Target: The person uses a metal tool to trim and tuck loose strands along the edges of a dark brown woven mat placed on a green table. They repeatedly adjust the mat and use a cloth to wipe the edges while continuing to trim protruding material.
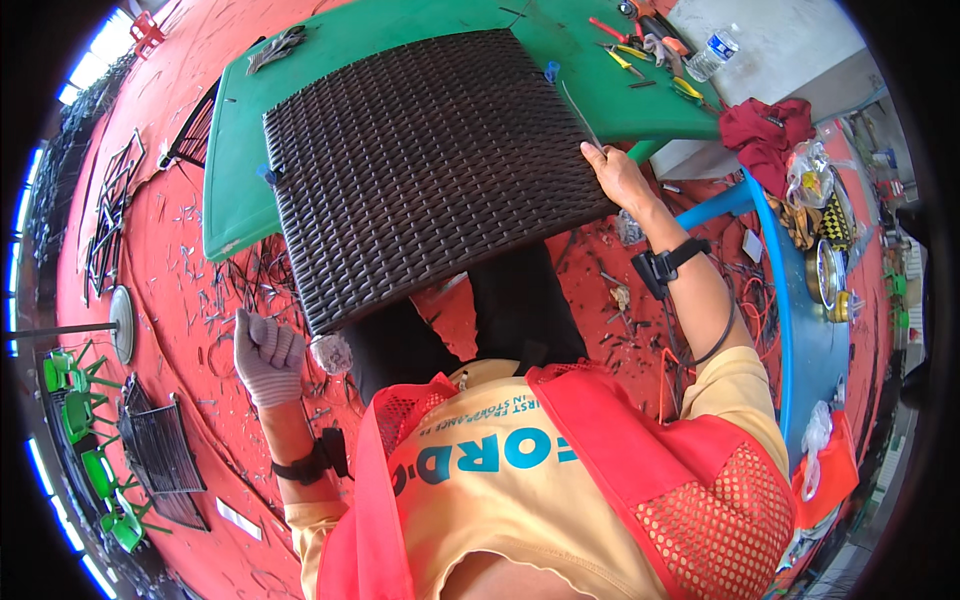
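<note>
A dark brown woven wicker panel (435, 165) lies partly on a green table (240, 180), its near edge reaching over my legs. My right hand (619, 176), bare, is at the panel's right edge, with a thin, light strip or tool (581, 116) running from its fingers along that edge; the fingers hold it. My left hand (268, 358) wears a grey knitted glove and is curled beside the panel's near left corner, apart from it; whether it holds anything is hidden. A whitish fuzzy bundle (331, 354) is at that corner.
Pliers (626, 60), other hand tools and a plastic bottle (714, 52) sit at the table's far right. A grey glove (276, 49) lies far left. A blue table (817, 360) with cloths and a metal bowl (825, 274) stands right. Offcuts litter the red floor (180, 300).
</note>
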The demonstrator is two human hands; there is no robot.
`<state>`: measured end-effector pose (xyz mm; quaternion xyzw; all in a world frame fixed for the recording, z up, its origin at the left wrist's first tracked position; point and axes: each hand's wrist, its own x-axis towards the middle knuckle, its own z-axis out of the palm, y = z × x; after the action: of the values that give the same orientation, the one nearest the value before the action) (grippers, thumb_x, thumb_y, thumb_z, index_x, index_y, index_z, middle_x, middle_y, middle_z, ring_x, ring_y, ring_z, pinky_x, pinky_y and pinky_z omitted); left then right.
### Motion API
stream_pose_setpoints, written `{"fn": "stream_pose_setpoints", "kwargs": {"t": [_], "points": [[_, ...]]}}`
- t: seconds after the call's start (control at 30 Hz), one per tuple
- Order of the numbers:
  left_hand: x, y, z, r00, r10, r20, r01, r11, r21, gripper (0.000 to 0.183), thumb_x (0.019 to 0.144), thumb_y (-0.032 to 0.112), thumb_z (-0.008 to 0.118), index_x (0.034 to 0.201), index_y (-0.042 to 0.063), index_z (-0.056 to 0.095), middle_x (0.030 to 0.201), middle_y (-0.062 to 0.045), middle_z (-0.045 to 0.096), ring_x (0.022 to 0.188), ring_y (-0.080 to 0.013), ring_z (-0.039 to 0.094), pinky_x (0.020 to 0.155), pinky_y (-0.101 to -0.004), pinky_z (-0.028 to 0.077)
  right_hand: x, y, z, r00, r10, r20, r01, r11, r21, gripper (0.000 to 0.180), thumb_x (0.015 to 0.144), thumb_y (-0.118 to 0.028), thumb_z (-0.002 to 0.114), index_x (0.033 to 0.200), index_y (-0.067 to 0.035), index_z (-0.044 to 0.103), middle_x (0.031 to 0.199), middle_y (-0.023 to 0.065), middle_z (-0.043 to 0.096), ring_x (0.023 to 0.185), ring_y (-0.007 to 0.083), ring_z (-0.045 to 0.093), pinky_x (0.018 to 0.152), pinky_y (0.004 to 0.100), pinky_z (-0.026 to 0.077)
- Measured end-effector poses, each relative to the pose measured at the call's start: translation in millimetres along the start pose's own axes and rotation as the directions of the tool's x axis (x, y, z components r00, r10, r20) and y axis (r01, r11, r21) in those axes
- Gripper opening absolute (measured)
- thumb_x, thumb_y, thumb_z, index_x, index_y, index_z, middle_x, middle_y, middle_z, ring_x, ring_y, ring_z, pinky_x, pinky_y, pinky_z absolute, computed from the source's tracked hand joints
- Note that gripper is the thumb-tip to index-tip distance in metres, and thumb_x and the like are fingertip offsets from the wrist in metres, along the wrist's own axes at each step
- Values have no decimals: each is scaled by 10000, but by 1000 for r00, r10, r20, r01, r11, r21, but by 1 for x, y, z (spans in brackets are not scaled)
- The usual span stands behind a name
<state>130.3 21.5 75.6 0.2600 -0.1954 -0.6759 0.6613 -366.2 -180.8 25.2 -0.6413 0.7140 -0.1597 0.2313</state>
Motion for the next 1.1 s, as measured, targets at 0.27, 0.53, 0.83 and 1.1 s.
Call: {"fn": "stream_pose_setpoints", "kwargs": {"t": [0.27,0.53,0.83,1.1], "points": [[13,-3,-35,991,-40,-129,26,994,-108,457,1016,370,342,608,170,391,431,65,199,372,-91,177,370,-268,164,-12,7,-2,994,-105,1,105,994,32,702,944,-563,371,849,86,621,843,347,598,915,475,599,781,490,457],[17,-28,-51,983,127,-131,-133,990,-38,593,912,592,436,1136,51,536,870,-47,549,861,-205,517,813,-366,420,-15,24,-27,997,-48,-58,39,988,-151,692,948,-554,387,816,78,636,808,343,609,876,515,581,775,504,465],[-23,-74,-10,952,95,-291,59,877,478,576,948,346,530,1357,-34,390,1126,-103,590,891,-162,587,751,-284,479,-82,-88,-62,905,-413,-102,368,880,-301,399,982,-354,455,1055,14,589,933,245,658,847,420,638,731,460,505],[-2,-72,11,922,10,-387,146,916,373,411,871,75,590,1263,33,472,699,-77,569,437,-111,475,376,-232,352,-158,-175,-45,677,-677,290,639,736,226,449,883,-216,643,1306,-126,524,978,156,646,793,327,645,692,365,509]]}}
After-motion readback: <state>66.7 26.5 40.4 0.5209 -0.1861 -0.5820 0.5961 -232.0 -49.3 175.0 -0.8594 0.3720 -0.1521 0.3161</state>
